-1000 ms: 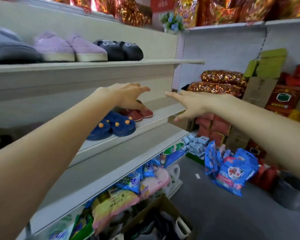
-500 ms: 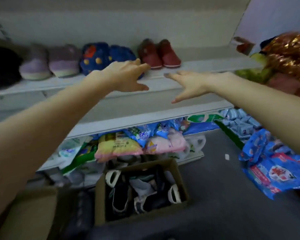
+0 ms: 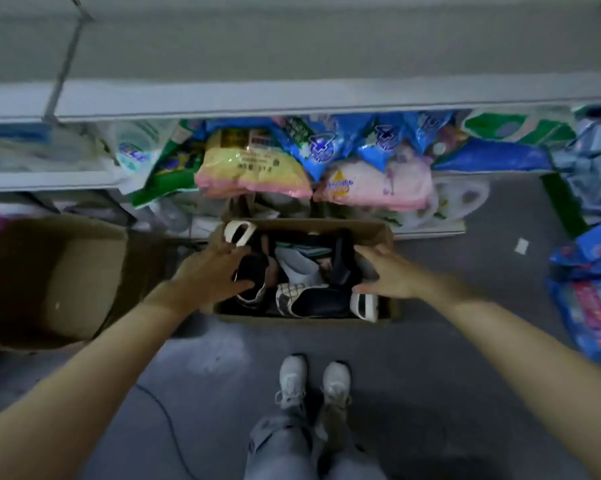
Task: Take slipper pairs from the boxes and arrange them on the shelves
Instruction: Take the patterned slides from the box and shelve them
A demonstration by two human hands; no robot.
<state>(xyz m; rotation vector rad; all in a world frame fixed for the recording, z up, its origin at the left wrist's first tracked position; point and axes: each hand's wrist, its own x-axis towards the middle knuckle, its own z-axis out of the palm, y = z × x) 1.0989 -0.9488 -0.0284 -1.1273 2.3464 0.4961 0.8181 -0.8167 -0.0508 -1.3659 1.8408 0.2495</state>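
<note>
Two hands — left, right — spread over box, near side walls.

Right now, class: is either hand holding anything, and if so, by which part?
Nothing is held yet. The left hand and right hand hover open over the slipper box, fingers spread. The left reaches toward a black slipper.

Open cardboard box on the floor, just in front of the white shelving, crammed with jumbled slippers. At far left, a white-strapped slipper tipped against the wall; nearer, a black slipper with white sole. Mid-box, a grey slipper on end. Along the near wall, a checked-toe black slipper on its side.
</note>
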